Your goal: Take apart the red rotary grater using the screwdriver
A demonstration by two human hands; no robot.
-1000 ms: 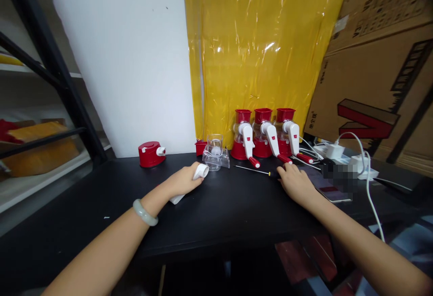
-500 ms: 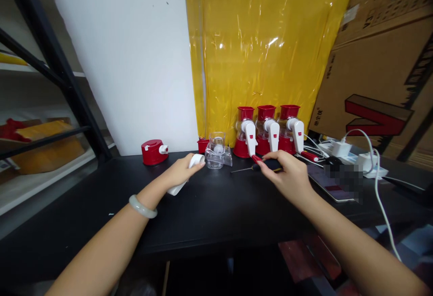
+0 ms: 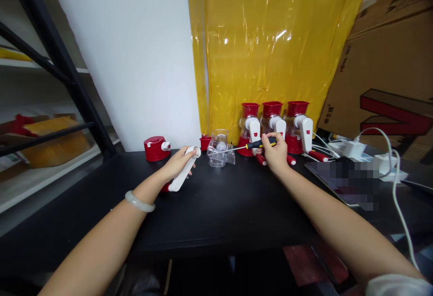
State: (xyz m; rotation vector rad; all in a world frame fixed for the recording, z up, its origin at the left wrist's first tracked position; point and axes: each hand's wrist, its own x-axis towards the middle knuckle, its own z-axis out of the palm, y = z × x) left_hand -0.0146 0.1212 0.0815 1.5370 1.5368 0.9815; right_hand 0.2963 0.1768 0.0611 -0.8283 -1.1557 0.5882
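My left hand (image 3: pixel 176 164) is closed around a white crank handle (image 3: pixel 183 174) with a red grip at its lower end; the round socket end faces up. In my right hand (image 3: pixel 275 152) is a screwdriver (image 3: pixel 259 144), its yellow-and-black handle gripped and its thin shaft pointing left, the tip in front of a clear plastic grinder body (image 3: pixel 218 156). I cannot tell whether the tip touches that body. A red base (image 3: pixel 156 149) with a white fitting stands left of the handle. Behind the clear body sits a small red part (image 3: pixel 204 142).
Three assembled red-and-white rotary graters (image 3: pixel 250 124) stand at the back right. A tablet (image 3: pixel 333 183), white chargers (image 3: pixel 355 148) and cables lie to the right on the black table (image 3: pixel 216 215). A large cardboard box (image 3: pixel 389 70) leans behind; shelving (image 3: pixel 57 70) is on the left.
My right hand has lifted the screwdriver off the table, and its shaft now points toward the left hand. The left hand has turned the crank handle so its socket end shows.
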